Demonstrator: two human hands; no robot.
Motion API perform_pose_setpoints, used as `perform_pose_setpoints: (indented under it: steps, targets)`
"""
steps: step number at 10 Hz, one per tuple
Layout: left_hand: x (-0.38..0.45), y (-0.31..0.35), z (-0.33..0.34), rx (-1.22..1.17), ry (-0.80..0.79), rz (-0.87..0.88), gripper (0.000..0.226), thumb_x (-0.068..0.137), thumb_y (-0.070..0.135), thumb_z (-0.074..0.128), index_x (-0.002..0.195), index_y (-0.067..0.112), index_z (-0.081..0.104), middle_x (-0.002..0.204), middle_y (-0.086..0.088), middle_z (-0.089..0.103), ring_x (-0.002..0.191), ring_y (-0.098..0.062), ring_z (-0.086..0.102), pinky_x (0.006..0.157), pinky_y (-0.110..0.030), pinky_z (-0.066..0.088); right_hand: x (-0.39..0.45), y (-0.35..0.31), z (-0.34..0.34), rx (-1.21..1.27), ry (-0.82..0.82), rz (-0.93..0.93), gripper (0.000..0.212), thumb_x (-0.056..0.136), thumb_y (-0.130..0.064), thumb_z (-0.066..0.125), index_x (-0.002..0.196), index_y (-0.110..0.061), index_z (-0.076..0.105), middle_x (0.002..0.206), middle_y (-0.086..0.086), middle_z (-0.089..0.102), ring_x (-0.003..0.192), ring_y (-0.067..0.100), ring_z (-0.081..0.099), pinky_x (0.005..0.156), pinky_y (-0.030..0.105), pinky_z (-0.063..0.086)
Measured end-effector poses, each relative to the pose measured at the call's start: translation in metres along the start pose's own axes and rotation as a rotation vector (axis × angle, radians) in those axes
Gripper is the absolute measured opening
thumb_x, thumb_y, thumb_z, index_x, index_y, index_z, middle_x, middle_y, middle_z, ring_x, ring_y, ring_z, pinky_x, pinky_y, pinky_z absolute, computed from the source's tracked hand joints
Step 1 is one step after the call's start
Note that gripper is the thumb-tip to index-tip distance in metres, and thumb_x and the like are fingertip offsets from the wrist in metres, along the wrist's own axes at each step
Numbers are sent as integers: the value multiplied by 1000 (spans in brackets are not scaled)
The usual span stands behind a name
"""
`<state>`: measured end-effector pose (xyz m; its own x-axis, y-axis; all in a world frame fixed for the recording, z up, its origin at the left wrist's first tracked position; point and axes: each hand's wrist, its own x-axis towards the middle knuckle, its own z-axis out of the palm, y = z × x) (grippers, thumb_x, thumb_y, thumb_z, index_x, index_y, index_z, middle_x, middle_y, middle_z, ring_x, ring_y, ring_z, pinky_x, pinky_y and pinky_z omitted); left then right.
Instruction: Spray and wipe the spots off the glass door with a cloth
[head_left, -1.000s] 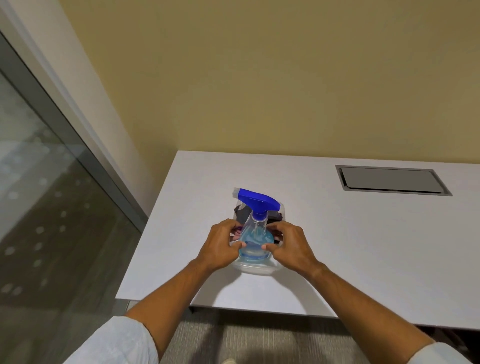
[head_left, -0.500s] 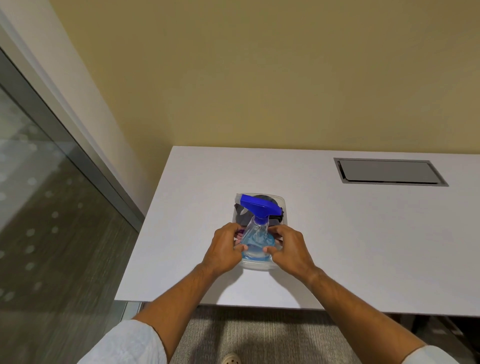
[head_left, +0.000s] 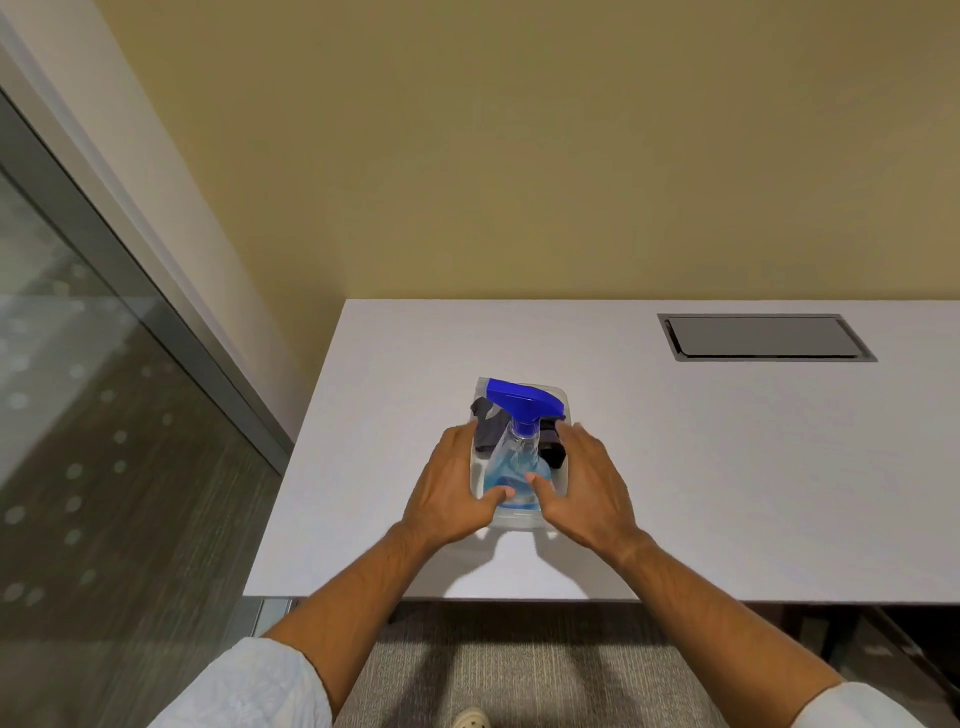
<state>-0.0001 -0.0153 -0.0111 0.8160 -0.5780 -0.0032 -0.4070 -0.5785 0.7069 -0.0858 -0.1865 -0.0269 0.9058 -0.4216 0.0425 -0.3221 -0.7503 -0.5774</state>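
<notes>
Plainly, both hands' fingers (head_left: 457, 441) lie loosely on the container (head_left: 519, 519) holding an unlabelled spray bottle (head_left: 519, 447).

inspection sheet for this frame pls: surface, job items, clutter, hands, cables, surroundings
Surface: white table, bare apart from a clear tub near its front edge.
Job's things: spray bottle with blue trigger head stands in the tub; dark cloth tucked behind it. Glass door at left shows pale spots.
Clutter: nothing seen.
Grip: left hand and right hand lie open against the tub's sides, thumbs at the bottle's base; neither grips the bottle.
Cables: nothing seen; closed grey hatch set in the table top.
Surroundings: yellow wall behind, grey carpet below.
</notes>
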Motion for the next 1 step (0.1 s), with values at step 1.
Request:
perform_pose_setpoints:
  steps: [1]
  targets:
    - [-7,10,-13,198,99,41,108,79,65,60,156,19,-1,165,-1,2,151,-20,4,116,-31,9,-5,-11,-17,-81,139,-110,98,82,-63,51,155,-16,5,163,3,7,150,19,3,119,34,8]
